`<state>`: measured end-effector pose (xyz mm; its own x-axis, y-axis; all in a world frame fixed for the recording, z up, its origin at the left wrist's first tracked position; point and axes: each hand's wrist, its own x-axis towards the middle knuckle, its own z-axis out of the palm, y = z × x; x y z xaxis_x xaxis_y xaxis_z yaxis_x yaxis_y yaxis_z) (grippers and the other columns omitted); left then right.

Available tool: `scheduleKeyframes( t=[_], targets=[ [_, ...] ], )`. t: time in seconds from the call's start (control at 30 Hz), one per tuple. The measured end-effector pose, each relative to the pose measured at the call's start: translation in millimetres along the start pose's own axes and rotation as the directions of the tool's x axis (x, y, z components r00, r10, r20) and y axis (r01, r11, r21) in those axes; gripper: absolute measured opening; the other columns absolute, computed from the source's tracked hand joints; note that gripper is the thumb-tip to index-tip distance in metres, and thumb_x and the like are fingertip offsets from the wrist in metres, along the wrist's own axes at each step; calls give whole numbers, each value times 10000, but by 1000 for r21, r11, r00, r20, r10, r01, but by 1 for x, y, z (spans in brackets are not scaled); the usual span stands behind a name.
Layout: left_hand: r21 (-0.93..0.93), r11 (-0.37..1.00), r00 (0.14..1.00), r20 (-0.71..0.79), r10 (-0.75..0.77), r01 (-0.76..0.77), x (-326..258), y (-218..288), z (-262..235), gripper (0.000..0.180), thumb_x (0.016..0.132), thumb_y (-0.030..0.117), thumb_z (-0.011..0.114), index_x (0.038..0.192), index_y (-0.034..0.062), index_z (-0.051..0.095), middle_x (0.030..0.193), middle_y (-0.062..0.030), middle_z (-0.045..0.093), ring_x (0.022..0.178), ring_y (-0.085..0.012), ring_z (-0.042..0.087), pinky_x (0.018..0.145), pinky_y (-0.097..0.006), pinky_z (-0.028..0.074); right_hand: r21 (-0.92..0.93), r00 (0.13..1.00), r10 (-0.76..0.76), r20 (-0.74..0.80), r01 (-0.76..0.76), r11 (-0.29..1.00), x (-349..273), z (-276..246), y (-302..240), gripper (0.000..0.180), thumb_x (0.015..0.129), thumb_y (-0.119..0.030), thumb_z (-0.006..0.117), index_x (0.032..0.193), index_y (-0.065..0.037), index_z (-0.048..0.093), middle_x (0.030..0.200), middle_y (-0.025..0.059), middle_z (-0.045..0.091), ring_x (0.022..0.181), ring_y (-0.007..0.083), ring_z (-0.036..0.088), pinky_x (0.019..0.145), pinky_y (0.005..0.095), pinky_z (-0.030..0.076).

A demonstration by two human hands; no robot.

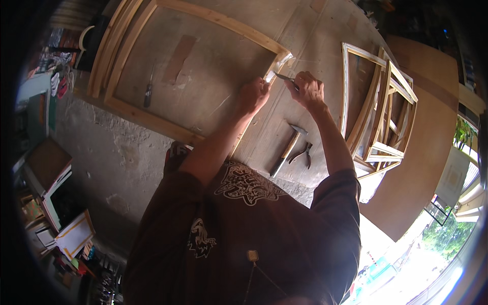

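A large wooden frame lies flat on the work table, its right-hand bar nearest my hands. My left hand is closed on that bar; its fingertips are partly hidden. Whitish material covers the bar from the far right corner down to my left fingers. In my right hand is a knife, gripped by its dark handle, with the blade pointing left at the whitish material. A hammer and a pair of pliers lie on the table below my right hand.
Inside the large frame lie a screwdriver and a flat brown piece. Several smaller wooden frames are stacked at the right. A brown board stands beyond them. Stored goods fill the left side.
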<state>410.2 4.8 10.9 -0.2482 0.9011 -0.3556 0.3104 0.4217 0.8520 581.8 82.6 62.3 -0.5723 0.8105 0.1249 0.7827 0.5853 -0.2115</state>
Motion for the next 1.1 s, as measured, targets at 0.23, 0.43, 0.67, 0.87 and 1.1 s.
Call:
scheduleKeyframes(
  t=[0.23,0.43,0.67,0.87,1.1],
  targets=[
    [10,987,979,121,-162,162,35,31,-1,419,881,435,577,789,26,594,603,-91,587,541,-190,562,551,-365,445,100,999,49,8,-50,994,-7,-2,7,369,797,-377,690,627,-62,602,731,55,611,750,246,620,619,419,505],
    [79,997,996,88,-11,5,58,13,12,426,842,432,562,832,19,666,765,-202,659,740,-375,652,690,-445,503,232,937,213,276,-281,931,-1,-21,13,375,802,-399,678,683,-45,640,751,105,611,761,296,622,697,425,498],
    [86,996,996,83,29,-36,52,17,9,388,866,407,576,859,31,668,751,-179,657,729,-340,652,677,-432,501,32,921,329,208,-343,939,9,-4,22,409,825,-409,651,692,-21,647,829,115,618,786,301,618,710,432,499],
    [110,989,995,32,94,-96,44,20,8,404,884,412,586,858,15,650,696,-167,646,661,-317,651,615,-414,480,-39,980,199,28,-198,979,19,11,9,440,831,-436,630,661,-31,647,819,100,627,816,262,626,689,420,521],
    [126,991,998,35,49,-53,45,26,5,428,891,446,565,847,27,638,731,-182,646,687,-335,649,629,-416,483,253,513,552,658,-840,479,47,-7,11,428,869,-401,612,597,-70,614,671,52,612,574,193,601,550,341,481]
  ],
)
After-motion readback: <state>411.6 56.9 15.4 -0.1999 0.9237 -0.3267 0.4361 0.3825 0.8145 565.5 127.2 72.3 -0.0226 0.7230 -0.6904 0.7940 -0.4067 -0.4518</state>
